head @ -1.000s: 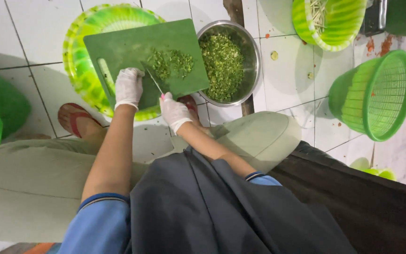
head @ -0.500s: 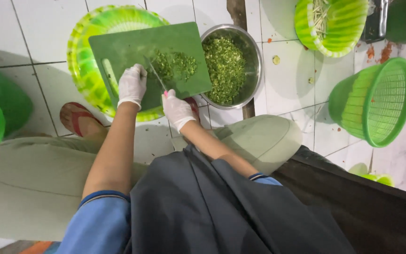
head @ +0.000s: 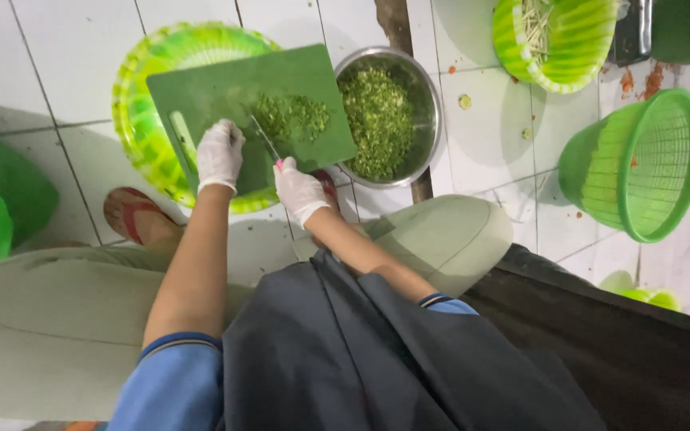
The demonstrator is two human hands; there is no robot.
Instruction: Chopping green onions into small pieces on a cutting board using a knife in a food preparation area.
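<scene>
Beside the cutting board [head: 225, 96], a steel bowl [head: 429, 112] holds chopped greens [head: 375, 120].

Matt green plastic cutting board [head: 233, 96] beside a shiny metal bowl [head: 429, 104]; glossy white floor tiles [head: 65, 48]; thin white rubbery gloves [head: 219, 153].

Green slotted basket [head: 640, 164] tipped on its side on white tiled floor [head: 65, 64], green bowl [head: 557, 36] holding pale strips, red sandal [head: 133, 215], dark apron [head: 345, 351]

Bright, even overhead light, soft shadows on white tiles, perhaps slight motion blur at the edges.
</scene>
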